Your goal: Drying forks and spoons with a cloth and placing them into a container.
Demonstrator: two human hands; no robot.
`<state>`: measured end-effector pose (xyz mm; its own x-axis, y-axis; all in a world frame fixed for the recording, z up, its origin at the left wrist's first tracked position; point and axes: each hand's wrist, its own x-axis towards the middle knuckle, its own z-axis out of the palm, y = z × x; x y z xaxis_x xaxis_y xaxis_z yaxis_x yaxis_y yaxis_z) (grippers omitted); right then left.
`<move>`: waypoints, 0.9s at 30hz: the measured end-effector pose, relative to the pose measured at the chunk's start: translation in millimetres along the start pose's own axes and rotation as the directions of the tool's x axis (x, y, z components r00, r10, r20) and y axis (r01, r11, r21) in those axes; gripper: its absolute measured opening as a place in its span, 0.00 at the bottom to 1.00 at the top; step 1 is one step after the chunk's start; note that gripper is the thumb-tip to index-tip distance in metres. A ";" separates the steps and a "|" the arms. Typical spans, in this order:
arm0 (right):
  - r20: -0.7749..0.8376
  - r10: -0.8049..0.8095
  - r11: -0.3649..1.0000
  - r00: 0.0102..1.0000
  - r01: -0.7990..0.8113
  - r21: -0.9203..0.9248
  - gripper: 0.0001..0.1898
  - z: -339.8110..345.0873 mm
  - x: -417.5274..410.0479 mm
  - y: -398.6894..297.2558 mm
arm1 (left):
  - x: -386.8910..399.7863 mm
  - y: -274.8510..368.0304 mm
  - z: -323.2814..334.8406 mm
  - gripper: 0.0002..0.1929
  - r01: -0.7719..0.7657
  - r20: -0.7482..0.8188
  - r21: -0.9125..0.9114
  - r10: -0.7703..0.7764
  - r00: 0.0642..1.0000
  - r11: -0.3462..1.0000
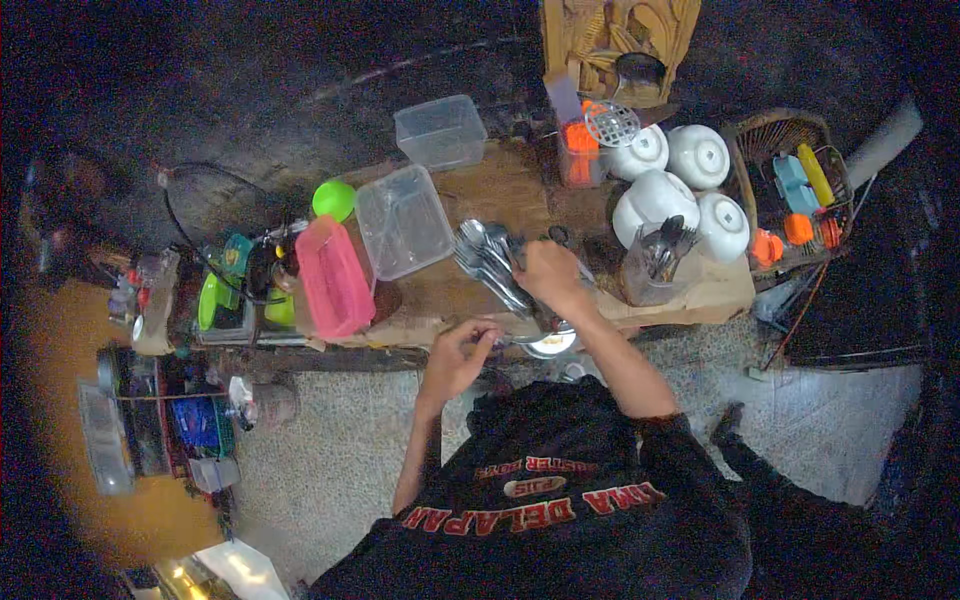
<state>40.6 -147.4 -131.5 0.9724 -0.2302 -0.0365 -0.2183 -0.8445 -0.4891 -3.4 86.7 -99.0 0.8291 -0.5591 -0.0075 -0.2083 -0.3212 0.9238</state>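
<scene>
A bunch of metal spoons and forks point(491, 266) slants across the brown-covered table with its heads towards the far left. My right hand point(553, 276) is closed over the bunch at its right side, and its fingertips are hidden. Nearer to me, my left hand point(459, 358) is at the table's front edge with thumb and forefinger close together. Thin metal shows just beside those fingertips; whether they pinch it is unclear. A small white round dish point(551, 345) shows below my right wrist, partly covered. To the right, a clear plastic tub point(649, 289) holds more spoons and forks upright.
Left of the cutlery lie a clear plastic container point(405, 225), a pink basket point(335, 281) and a green bowl point(334, 200). Another clear container point(441, 133) stands behind. Upturned white bowls point(656, 206) and a wicker basket point(780, 127) are at right. A skimmer point(613, 124) leans nearby.
</scene>
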 end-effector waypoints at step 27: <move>0.157 -0.159 0.583 0.975 -0.036 0.811 0.10 -89.1 -155.2 17.3 | 51.1 83.4 27.9 0.32 -0.071 0.130 -0.469 0.148 0.980 0.880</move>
<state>-121.4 -169.3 -56.7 0.9954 -0.0145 -0.0948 -0.0957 -0.0921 -0.9911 7.2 10.0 -33.0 0.7144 -0.6952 0.0801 0.0009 0.1153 0.9933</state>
